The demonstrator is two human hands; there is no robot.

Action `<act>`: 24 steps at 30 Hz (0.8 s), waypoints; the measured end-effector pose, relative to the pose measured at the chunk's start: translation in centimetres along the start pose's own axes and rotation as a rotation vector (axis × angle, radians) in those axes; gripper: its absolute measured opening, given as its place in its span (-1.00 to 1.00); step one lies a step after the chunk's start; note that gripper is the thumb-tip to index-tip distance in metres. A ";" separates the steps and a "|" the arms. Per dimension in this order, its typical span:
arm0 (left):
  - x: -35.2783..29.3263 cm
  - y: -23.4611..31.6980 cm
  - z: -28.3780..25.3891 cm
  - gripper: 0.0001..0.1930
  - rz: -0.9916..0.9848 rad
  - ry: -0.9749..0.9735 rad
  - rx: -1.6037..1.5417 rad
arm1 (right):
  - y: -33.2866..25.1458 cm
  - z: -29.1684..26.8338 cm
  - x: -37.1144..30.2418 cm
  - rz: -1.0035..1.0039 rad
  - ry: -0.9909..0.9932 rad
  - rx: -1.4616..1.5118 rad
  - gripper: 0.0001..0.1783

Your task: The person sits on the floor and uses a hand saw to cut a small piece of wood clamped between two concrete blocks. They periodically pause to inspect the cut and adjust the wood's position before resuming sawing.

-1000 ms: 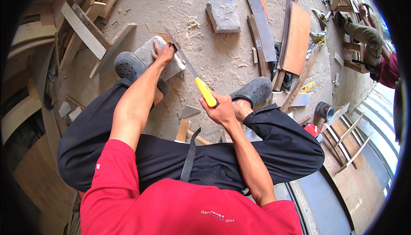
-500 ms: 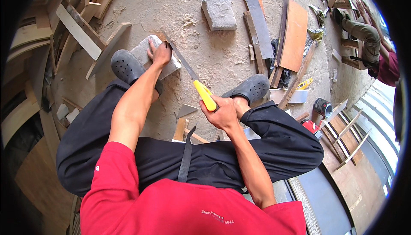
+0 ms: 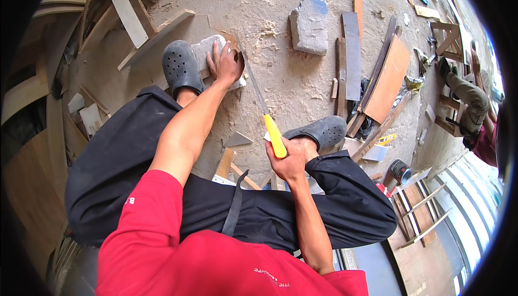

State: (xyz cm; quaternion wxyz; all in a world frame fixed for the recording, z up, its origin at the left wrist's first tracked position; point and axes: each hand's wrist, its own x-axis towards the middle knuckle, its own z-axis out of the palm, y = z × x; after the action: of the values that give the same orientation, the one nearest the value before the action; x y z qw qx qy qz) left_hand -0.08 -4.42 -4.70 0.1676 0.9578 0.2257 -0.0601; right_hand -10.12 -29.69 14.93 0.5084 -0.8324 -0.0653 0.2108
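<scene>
My right hand [image 3: 287,158] is closed round the yellow handle of a handsaw [image 3: 258,93]. The narrow blade slants up and left, its far end beside my left hand [image 3: 224,65]. That hand presses down with its fingers spread over a pale concrete block [image 3: 202,46], next to my left shoe. By its fingertips a small brown piece [image 3: 232,40], seemingly wood, shows at the block's edge. Whether the blade touches this piece, I cannot tell; part of it is hidden under the hand.
Another concrete block [image 3: 310,29] with a blue patch lies ahead. Boards [image 3: 386,83] lie to the right, with a paint can [image 3: 400,171] nearer. Wooden pieces [image 3: 127,10] are stacked at left. A person [image 3: 469,101] sits at far right. Sawdust covers the ground.
The view has shifted, so the scene sits further right. My right hand has moved slightly with the saw, whose blade stands steeper. The left hand's fingers are more spread on the block.
</scene>
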 end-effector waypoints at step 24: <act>1.3 0.7 -0.9 -0.44 -0.045 -0.218 -0.025 | 0.3 2.0 3.3 0.026 0.033 0.000 -0.80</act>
State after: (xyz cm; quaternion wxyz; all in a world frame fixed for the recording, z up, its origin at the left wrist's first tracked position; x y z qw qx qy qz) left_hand 1.41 -4.14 -3.96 0.2019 0.9381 0.2283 -0.1648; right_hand -8.06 -27.09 12.96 0.5066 -0.8365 -0.0461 0.2040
